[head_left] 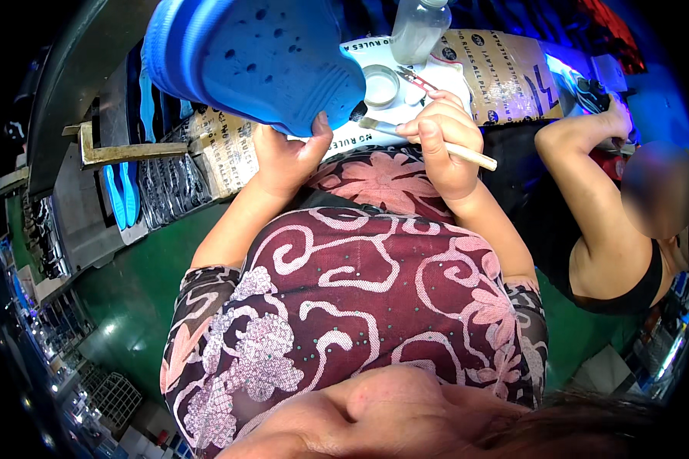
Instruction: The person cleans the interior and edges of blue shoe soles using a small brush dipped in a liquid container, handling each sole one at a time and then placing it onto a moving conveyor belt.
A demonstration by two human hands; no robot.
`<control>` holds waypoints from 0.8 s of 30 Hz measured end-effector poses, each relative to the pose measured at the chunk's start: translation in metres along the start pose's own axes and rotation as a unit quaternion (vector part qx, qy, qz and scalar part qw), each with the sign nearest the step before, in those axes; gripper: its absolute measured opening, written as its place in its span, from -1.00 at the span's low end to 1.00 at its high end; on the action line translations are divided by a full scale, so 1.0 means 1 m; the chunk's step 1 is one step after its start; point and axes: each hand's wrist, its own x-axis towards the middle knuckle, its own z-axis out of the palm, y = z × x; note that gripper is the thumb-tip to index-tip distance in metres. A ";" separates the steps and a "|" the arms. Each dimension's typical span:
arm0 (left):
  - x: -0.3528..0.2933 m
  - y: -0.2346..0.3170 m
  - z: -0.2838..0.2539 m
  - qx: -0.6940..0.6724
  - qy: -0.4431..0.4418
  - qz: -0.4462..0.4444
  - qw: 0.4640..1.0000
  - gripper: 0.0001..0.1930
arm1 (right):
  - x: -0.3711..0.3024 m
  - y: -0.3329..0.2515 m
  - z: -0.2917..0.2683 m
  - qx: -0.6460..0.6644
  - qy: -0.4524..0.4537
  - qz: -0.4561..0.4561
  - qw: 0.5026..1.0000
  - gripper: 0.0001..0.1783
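A large blue clog (268,57) with holes in its upper is tilted up at the top of the view. My left hand (291,153) grips its near edge, thumb pressed on the rim. In my right hand (444,138) is a brush (386,126) with a pale wooden handle; its dark tip is at or just beside the clog's edge, contact unclear. Close to the right fingertips is a red-handled small cutter (417,79). Beyond the brush sits a small round dish (380,86) with pale contents, and behind it a clear plastic bottle (421,34).
Printed brown cardboard (497,73) covers the bench to the right. At left are a metal bracket (130,155) and long blue strips (122,195) beside a machine or belt edge. Another person (597,199) works close by on the right.
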 end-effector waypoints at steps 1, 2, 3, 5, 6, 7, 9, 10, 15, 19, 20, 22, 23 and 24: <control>0.002 0.003 0.000 0.000 -0.001 0.000 1.000 -0.68 | 0.001 0.002 0.000 0.001 0.002 -0.005 1.000 -0.71; 0.005 0.008 -0.001 0.001 -0.003 0.011 1.000 -0.69 | 0.002 0.001 0.001 0.001 0.002 -0.003 1.000 -0.71; 0.006 0.011 -0.001 0.003 -0.005 0.021 1.000 -0.69 | 0.005 0.000 0.002 -0.029 -0.023 -0.015 0.999 -0.74; 0.006 0.009 -0.001 -0.007 -0.011 0.012 1.000 -0.69 | 0.006 0.001 0.004 -0.069 -0.058 -0.038 0.995 -0.80; 0.006 0.007 0.000 -0.016 -0.016 0.002 1.000 -0.69 | 0.005 0.001 0.003 -0.069 -0.058 -0.037 0.995 -0.80; 0.004 0.004 0.000 -0.014 -0.015 0.002 1.000 -0.69 | 0.004 0.000 0.003 -0.072 -0.055 -0.041 0.995 -0.80; -0.001 -0.003 0.002 -0.031 0.043 -0.024 0.998 -0.74 | 0.004 0.001 0.002 -0.073 -0.053 -0.047 0.995 -0.81; 0.000 -0.003 0.002 -0.031 0.043 -0.024 0.998 -0.74 | 0.003 0.001 0.000 -0.064 -0.037 -0.034 0.997 -0.78; 0.020 0.011 -0.004 -0.011 -0.025 -0.029 0.999 -0.69 | 0.000 0.003 -0.013 -0.024 0.035 0.016 0.999 -0.71; 0.046 0.035 -0.024 -0.076 -0.021 -0.084 0.993 -0.65 | -0.007 0.002 -0.021 -0.015 0.076 0.050 0.996 -0.73; 0.055 0.043 -0.028 -0.112 -0.038 -0.120 0.986 -0.63 | -0.014 0.006 -0.023 -0.021 0.084 0.063 0.994 -0.73; 0.063 0.058 -0.040 -0.214 -0.010 -0.188 0.959 -0.56 | -0.024 0.011 -0.020 -0.017 0.097 0.092 0.991 -0.73; 0.074 0.069 -0.048 -0.282 -0.083 -0.236 0.926 -0.50 | -0.026 0.010 -0.022 -0.027 0.110 0.093 0.989 -0.73; 0.083 0.073 -0.051 -0.324 -0.148 -0.255 0.899 -0.41 | -0.027 0.008 -0.022 -0.030 0.119 0.092 0.988 -0.73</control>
